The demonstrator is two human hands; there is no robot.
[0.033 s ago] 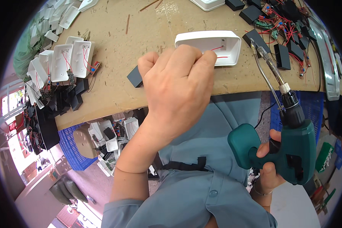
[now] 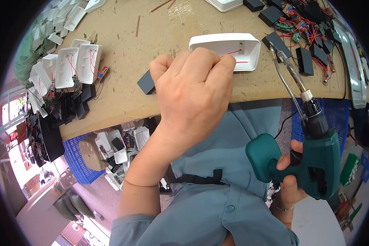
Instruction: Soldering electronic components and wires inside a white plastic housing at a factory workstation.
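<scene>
My left hand is closed, knuckles up, in front of a white plastic housing near the table's front edge. Red wires run from inside the housing toward my thumb side; the back of the hand hides whatever the fingers grip. A small black box lies beside my left hand, partly covered by it. On the right, my right hand grips a dark green soldering gun, its fingers around the handle. The gun's metal tip and thin feed tube point up, over the table at the housing's right.
White housings with red wires and black boxes sit at left on the tan table. Black boxes and wired circuit boards crowd the far right, near a metal tray. Blue crates of parts stand below the table.
My left hand has shifted very slightly to the right. The soldering gun and the housing look unmoved.
</scene>
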